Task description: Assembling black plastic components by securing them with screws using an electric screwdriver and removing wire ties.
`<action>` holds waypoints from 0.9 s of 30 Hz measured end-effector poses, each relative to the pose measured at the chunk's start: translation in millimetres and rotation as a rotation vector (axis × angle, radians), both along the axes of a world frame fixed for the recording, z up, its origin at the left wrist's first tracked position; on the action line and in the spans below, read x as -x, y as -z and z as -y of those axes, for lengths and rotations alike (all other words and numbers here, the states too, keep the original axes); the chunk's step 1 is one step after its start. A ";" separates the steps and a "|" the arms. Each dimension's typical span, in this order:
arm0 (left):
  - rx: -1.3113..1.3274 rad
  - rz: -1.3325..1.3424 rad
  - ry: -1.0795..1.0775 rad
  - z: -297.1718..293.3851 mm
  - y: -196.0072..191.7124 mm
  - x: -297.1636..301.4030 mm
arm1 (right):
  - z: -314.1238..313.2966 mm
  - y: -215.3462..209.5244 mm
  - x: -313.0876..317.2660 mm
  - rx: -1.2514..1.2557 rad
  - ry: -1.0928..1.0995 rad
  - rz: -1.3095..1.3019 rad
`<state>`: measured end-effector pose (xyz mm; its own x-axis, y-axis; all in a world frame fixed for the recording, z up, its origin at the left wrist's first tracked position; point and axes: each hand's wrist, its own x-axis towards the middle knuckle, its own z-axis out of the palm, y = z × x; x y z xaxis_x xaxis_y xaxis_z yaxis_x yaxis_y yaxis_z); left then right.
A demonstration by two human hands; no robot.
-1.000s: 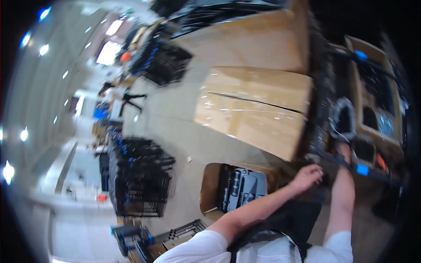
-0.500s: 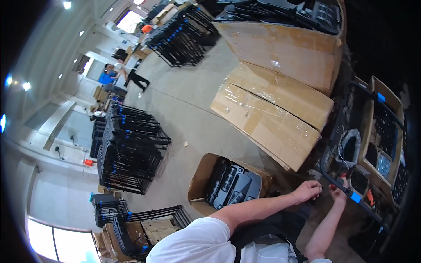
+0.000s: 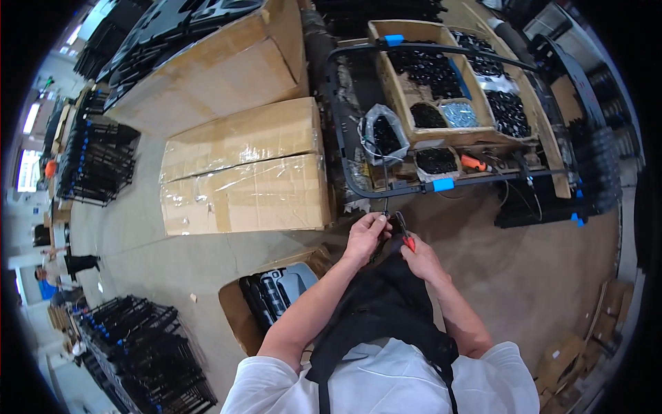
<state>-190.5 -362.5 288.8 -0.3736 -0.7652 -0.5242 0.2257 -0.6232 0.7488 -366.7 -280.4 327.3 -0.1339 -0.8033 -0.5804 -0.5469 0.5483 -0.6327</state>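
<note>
My left hand point(image 3: 365, 239) is closed, pinching a thin black strip point(image 3: 386, 205) that runs up to the near tube of a black metal frame point(image 3: 348, 181). Whether the strip is a cord or a tie I cannot tell. Just to the right, my right hand point(image 3: 424, 261) grips red-handled pliers point(image 3: 409, 241), their metal jaws up beside my left fingertips. The frame has rounded corners and blue bands, one blue band point(image 3: 443, 184) on its near tube. It lies over a workbench holding a wooden parts tray point(image 3: 484, 136).
Black small parts and bright screws fill the tray. Beside it sit a plastic-lined tub point(image 3: 385, 138) and an orange-handled tool point(image 3: 473, 163). Large cardboard boxes point(image 3: 241, 193) stand left of the bench. An open carton point(image 3: 238, 314) of grey plastic parts is near my left arm. Stacked black frames point(image 3: 141, 352) stand farther left.
My view has swung right, bringing the bench to the middle. My right hand with the pliers has come away from the frame's tube, closer to my left hand.
</note>
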 end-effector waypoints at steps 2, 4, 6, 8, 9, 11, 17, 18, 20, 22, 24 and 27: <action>-0.026 -0.031 -0.030 -1.3 0.4 3.6 | 2.4 -10.8 -4.0 -0.064 -0.015 -0.090; -0.026 -0.024 -0.010 -1.8 2.1 7.0 | 2.4 -14.9 -7.5 0.074 -0.056 -0.157; 0.009 0.009 -0.032 -3.3 5.2 9.5 | 5.1 -26.5 -9.8 0.030 -0.064 -0.163; 0.028 0.013 -0.021 -2.9 8.8 11.4 | 5.6 -38.0 -13.9 -0.013 -0.074 -0.167; 0.047 0.074 -0.012 -4.0 10.5 11.9 | 4.8 -41.2 -15.4 -0.039 -0.099 -0.181; 0.066 0.136 0.002 -5.0 15.6 12.3 | 3.4 -44.1 -19.4 -0.065 -0.118 -0.192; 0.202 0.306 -0.004 -9.3 24.2 18.1 | 7.9 -55.9 -19.8 -0.094 -0.231 -0.284; 0.218 0.305 -0.030 -12.2 25.0 19.2 | 7.6 -61.8 -18.6 -0.088 -0.251 -0.298; 0.238 0.314 -0.059 -12.8 25.9 20.5 | 6.7 -68.6 -16.8 -0.075 -0.276 -0.302; 0.286 0.377 -0.101 -12.3 26.9 20.9 | 3.4 -69.9 -15.0 -0.030 -0.294 -0.284; 0.310 0.402 -0.098 -11.3 28.1 21.5 | 2.8 -65.4 -10.3 0.025 -0.258 -0.209; 0.316 0.425 -0.086 -14.3 33.0 17.6 | 0.0 -64.6 -10.8 0.069 -0.216 -0.130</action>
